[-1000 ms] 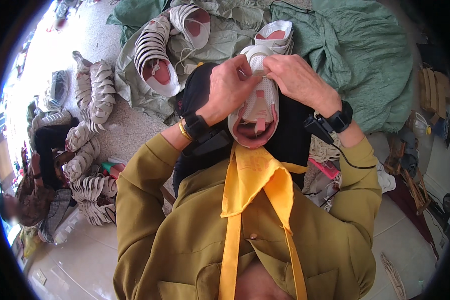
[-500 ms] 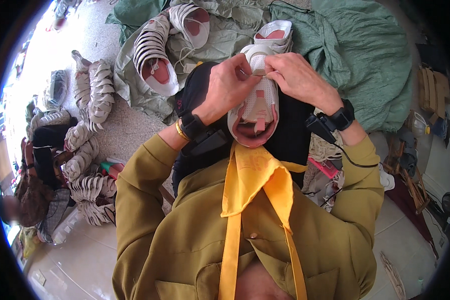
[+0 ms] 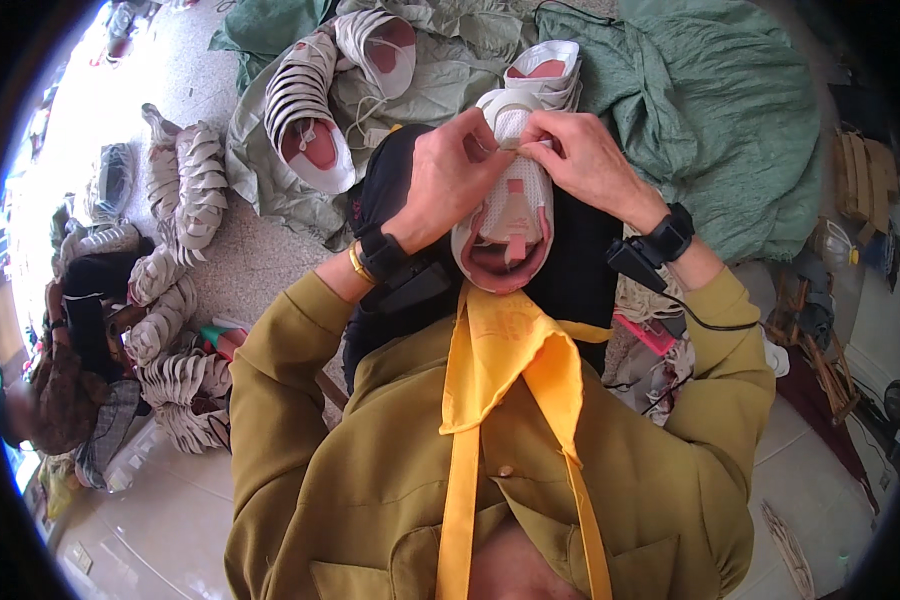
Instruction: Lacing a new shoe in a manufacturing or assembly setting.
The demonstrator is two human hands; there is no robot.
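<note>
A white mesh shoe upper (image 3: 515, 195) with pink lining lies lengthwise on my lap, its heel opening toward me. Over its middle, at the lacing area, my left hand (image 3: 452, 172) is closed in a pinch from the left side. My right hand (image 3: 582, 160) pinches at the same spot from the right, so the fingertips of both hands nearly meet. Whether a thin lace lies between the fingertips is too small to tell. A small pink tab (image 3: 516, 247) shows inside the opening.
Ahead on the left, curved stacks of nested white uppers (image 3: 310, 125) lie on a pale green sheet. Another small stack (image 3: 545, 70) stands beyond my lap. A green sack (image 3: 710, 130) bulges at the far right. More stacked uppers (image 3: 185, 180) lie on the floor at left, near another person (image 3: 65, 390).
Both hands remain pinched at the middle of the upper. The right hand has moved slightly left and down, with its fingers closer to the left hand's fingertips.
</note>
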